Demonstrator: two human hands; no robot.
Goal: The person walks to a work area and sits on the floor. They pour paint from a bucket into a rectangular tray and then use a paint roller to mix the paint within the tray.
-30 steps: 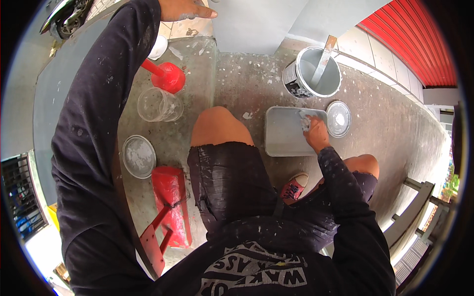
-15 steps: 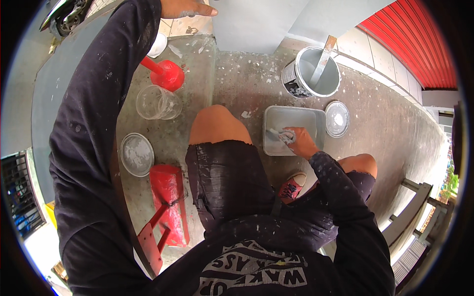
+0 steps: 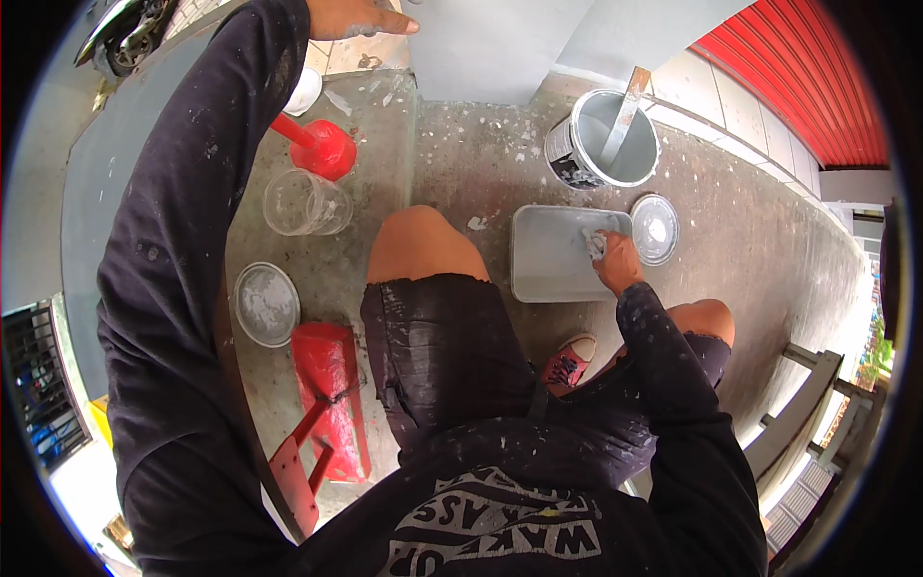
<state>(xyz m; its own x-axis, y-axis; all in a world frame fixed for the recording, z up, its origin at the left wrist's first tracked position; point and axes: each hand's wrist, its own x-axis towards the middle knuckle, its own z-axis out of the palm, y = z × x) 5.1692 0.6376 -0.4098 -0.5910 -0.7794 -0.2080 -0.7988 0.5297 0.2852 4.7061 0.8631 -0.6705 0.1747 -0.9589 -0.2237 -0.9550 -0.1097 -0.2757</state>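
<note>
The pale wad (image 3: pixel 593 243), in the head view, is gripped in the right hand's (image 3: pixel 620 262) fingers over the right part of the grey tray (image 3: pixel 548 264), leaving open room leftward inside the rim. The round lid (image 3: pixel 657 231) lies just beside the tray's right edge, the bucket (image 3: pixel 571 154) near its far edge; a floor (image 3: pixel 495 192) gap separates tray and left knee (image 3: pixel 423 245). The left hand (image 3: pixel 356 19) stretches out at the picture's upper edge; I cannot tell if it holds anything.
</note>
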